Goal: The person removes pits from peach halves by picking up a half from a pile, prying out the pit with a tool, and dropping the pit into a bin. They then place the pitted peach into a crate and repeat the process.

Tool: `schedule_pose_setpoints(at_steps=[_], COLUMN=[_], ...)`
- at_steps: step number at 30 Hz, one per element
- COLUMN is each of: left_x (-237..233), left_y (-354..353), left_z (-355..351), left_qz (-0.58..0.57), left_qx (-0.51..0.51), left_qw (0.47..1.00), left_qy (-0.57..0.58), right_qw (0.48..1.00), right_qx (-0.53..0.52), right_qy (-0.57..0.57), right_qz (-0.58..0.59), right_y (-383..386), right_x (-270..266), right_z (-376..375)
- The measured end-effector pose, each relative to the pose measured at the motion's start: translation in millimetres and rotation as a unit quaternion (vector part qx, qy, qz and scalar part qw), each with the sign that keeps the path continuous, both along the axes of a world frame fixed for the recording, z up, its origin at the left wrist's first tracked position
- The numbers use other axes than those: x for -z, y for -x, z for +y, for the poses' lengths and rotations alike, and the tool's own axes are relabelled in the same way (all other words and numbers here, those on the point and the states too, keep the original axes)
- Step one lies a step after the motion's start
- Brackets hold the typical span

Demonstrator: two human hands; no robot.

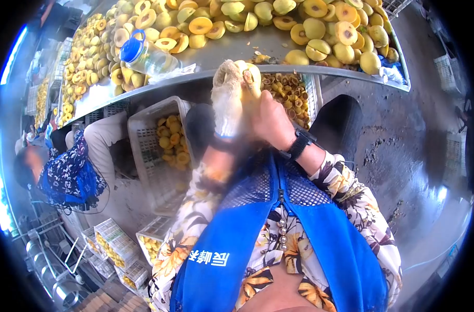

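Note:
My left hand [227,101], in a whitish knitted glove, is closed around a cut yellow peach [253,77] just in front of the metal table's near edge. Brown flesh around the pit hollow shows on the peach's cut side. Close against it, my bare right hand [272,120] is curled into a fist, a black watch [299,144] on its wrist. Whatever the right fingers grip is hidden from view. Beyond both hands, whole and halved peaches [316,28] are heaped on the metal table [237,49].
A clear jar with a blue lid [132,50] lies on the table. Below the edge stand a white crate [143,127] holding peach halves and another crate of brownish pieces [286,93]. A co-worker [70,171] sits at left. More filled crates [114,242] stand behind.

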State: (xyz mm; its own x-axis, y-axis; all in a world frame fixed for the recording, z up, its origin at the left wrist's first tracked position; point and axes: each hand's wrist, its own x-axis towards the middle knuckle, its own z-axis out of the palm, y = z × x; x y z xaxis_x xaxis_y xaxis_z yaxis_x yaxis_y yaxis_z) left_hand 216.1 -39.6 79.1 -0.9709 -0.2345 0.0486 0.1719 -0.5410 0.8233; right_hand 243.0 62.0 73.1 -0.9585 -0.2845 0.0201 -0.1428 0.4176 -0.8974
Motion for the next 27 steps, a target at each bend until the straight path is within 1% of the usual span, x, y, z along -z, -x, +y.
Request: schedule_pose_setpoints(at_steps=[2, 4, 5, 8, 9, 11, 12, 13, 14, 17, 19, 20, 22, 23, 24, 25, 27], left_x=[-1.0, 1.8, 0.1, 13.4, 12.9, 7.6, -3.4, -15.0, -0.5, 1.8, 2.4, 4.8, 15.7, 20.2, 35.2, 47.8, 58.8], left_y=[-1.7, -4.8, -4.5, 1.8, 5.8, -1.9, -7.2, -15.5, -14.0, -16.0, -13.2, -10.1, -5.5, -3.1, 1.4, 5.7, 6.5], left_z=[-3.1, -11.7, -11.2, -27.2, -28.7, -24.3, -18.2, -12.2, -7.2, -15.7, -17.8, -17.7, -17.0, -18.3, -19.2, -17.2, -18.9], left_qz=[-0.012, -0.020, -0.068, -0.071, -0.071, -0.064, -0.058, -0.045, -0.078, -0.117, -0.130, -0.157, -0.210, -0.201, -0.153, -0.102, -0.092], left_qx=[0.022, 0.060, 0.031, 0.118, 0.114, 0.073, 0.053, 0.057, -0.012, 0.065, 0.119, 0.091, 0.037, 0.048, 0.000, -0.048, -0.024], left_qw=[0.998, 0.998, 0.996, 0.990, 0.990, 0.995, 0.997, 0.997, 0.997, 0.983, 0.960, 0.963, 0.963, 0.963, 0.987, 0.990, 0.989], left_qy=[0.055, 0.027, 0.049, -0.020, 0.030, -0.007, -0.026, -0.018, 0.018, -0.124, -0.216, -0.200, -0.165, -0.174, -0.047, 0.082, 0.114], right_qw=[1.000, 1.000, 0.999, 0.999, 0.999, 0.998, 0.998, 0.998, 0.997, 0.998, 0.989, 0.979, 0.966, 0.958, 0.955, 0.951, 0.949], right_qx=[-0.004, -0.021, -0.031, -0.031, -0.019, 0.004, 0.007, 0.012, 0.017, -0.002, -0.025, -0.035, -0.034, -0.032, -0.033, -0.034, -0.036], right_qy=[0.003, -0.012, -0.021, -0.004, -0.003, -0.002, 0.008, 0.019, 0.029, 0.049, 0.063, 0.070, 0.098, 0.114, 0.122, 0.130, 0.134], right_qz=[-0.002, -0.005, -0.009, -0.035, -0.043, -0.055, -0.060, -0.065, -0.072, -0.028, -0.133, -0.188, -0.237, -0.261, -0.269, -0.278, -0.283], right_y=[-1.5, -1.4, -1.5, -6.9, -7.1, -4.2, -4.5, -6.3, -7.9, -10.5, -12.0, -11.9, -13.4, -14.0, -13.7, -13.2, -14.2], right_x=[2.9, 8.8, 10.0, 2.2, 2.8, 3.3, 1.7, -0.2, -1.0, 16.3, 4.7, -3.6, -13.6, -16.3, -17.8, -18.9, -16.6], right_z=[2.0, 5.1, 6.3, 7.3, 6.4, 5.0, 4.3, 3.2, 2.0, -5.9, -3.6, -3.2, -5.0, -5.6, -5.3, -5.2, -4.2])
